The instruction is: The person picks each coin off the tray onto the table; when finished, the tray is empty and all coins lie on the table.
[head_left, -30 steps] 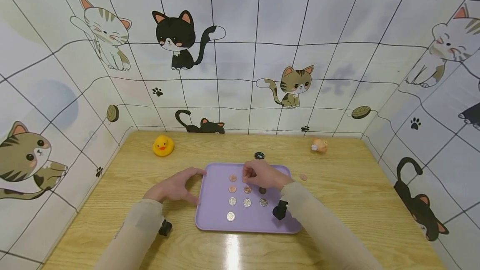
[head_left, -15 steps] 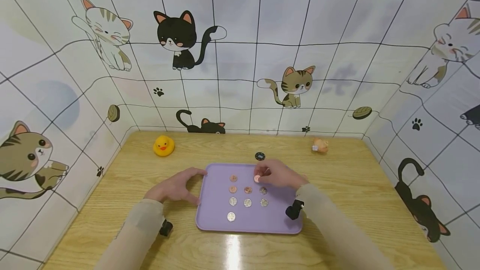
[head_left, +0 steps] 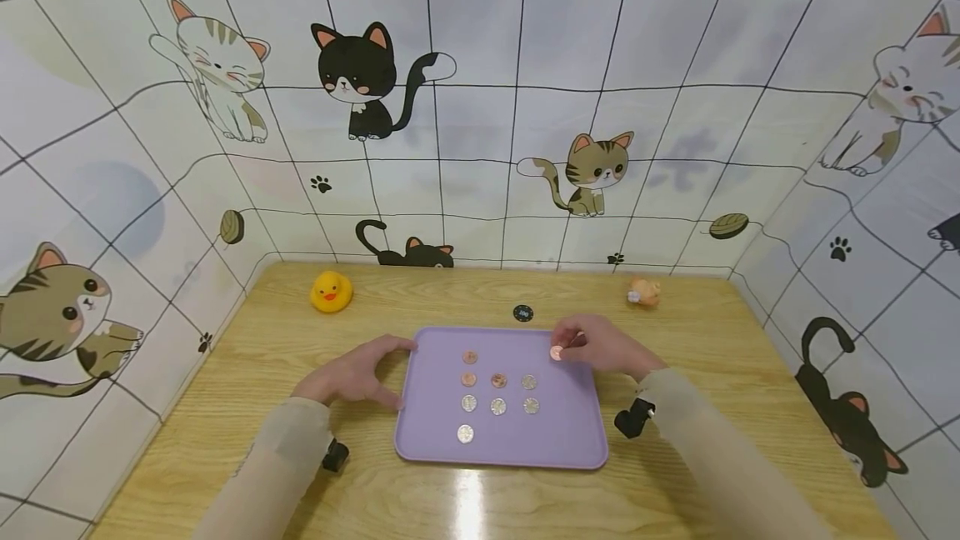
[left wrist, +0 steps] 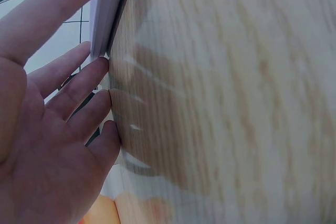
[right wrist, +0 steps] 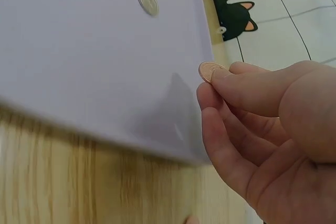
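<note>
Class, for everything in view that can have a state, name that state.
Purple tray: flat on the table
Left hand: fingers spread, at the tray's left edge
Right hand: pinching copper coin
Copper coin: held off the tray
Eight other coins: lying in the tray
Black chip: lying flat
Rubber duck: upright
Small toy: pose unclear

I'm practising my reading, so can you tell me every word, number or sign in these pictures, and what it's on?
"100", I think: on the black round chip behind the purple tray.
Too small or blurred to read: the coins on the tray and the copper coin in the right hand.
Faint marks on the left sleeve: can't tell if they're writing.
</note>
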`<move>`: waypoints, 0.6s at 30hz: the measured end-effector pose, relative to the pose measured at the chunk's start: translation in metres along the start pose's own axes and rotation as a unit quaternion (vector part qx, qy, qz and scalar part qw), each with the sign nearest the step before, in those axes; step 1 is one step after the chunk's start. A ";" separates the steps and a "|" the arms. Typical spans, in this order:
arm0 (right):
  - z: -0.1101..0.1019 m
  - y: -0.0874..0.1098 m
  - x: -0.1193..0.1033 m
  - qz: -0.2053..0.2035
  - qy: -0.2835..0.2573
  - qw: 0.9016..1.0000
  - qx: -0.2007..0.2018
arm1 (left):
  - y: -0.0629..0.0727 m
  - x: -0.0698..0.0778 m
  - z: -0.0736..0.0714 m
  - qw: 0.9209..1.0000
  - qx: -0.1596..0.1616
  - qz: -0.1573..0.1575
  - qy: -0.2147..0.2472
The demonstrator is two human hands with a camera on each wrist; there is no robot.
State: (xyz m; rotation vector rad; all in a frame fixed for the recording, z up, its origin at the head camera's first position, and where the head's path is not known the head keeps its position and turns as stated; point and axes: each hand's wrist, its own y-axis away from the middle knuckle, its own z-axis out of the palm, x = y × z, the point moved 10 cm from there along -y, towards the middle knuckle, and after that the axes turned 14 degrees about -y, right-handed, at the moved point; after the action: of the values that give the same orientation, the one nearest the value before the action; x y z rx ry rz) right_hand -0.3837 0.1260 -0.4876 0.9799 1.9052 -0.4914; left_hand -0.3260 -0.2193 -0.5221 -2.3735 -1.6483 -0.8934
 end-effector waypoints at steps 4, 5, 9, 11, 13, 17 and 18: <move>-0.016 0.010 0.007 0.004 0.001 1.000 0.009 | -0.001 0.000 0.001 1.000 0.001 0.006 -0.002; -0.020 0.012 0.009 0.006 -0.002 1.000 0.011 | -0.001 -0.001 0.001 1.000 0.002 0.008 -0.002; -0.034 0.022 0.017 0.019 -0.034 0.999 0.016 | -0.001 -0.001 0.001 1.000 0.002 0.008 -0.003; -0.040 0.027 0.021 0.026 -0.055 0.998 0.017 | -0.001 -0.001 0.002 1.000 0.001 0.008 -0.001; -0.046 0.033 0.026 0.032 -0.076 0.996 0.022 | -0.001 -0.002 0.002 1.000 -0.001 0.009 -0.002; -0.060 0.044 0.035 0.037 -0.078 0.995 0.045 | -0.002 -0.002 0.003 1.000 0.001 0.011 -0.005; -0.063 0.047 0.037 0.041 -0.076 0.995 0.051 | -0.003 -0.003 0.003 1.000 0.002 0.012 -0.005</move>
State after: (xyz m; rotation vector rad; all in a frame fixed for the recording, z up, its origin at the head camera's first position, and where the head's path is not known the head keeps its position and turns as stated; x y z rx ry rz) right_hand -0.3906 0.2128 -0.4851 1.0527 1.7110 -0.6029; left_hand -0.3279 -0.2194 -0.5264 -2.3938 -1.6213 -0.8755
